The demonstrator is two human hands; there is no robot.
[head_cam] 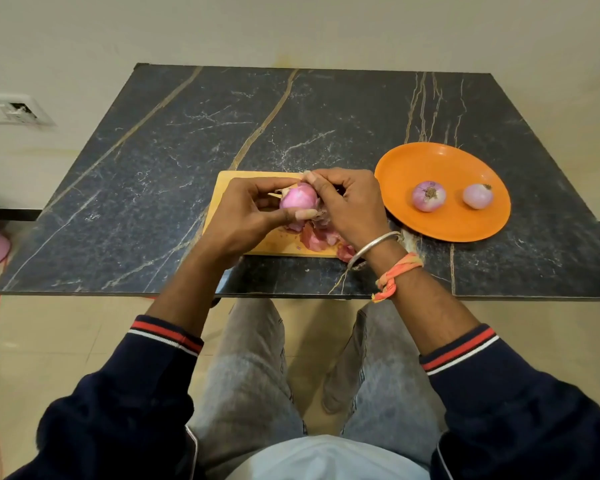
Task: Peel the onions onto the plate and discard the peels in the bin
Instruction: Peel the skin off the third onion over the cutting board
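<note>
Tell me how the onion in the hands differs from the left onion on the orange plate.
The held onion is gripped above the cutting board by the left hand and right hand, while the plate onion lies free on the orange plate. The held onion has papery skin hanging beside it; the plate onion looks fully peeled. The plate onion shows its dark root end upward; the held onion shows a smooth flank. Both are pinkish-purple and similar in size.

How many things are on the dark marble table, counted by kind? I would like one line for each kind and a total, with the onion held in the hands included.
Onions: 3, two on the plate and one in both hands
Orange plate: 1
Wooden cutting board: 1
Heap of peels: 1
Total: 6
</note>
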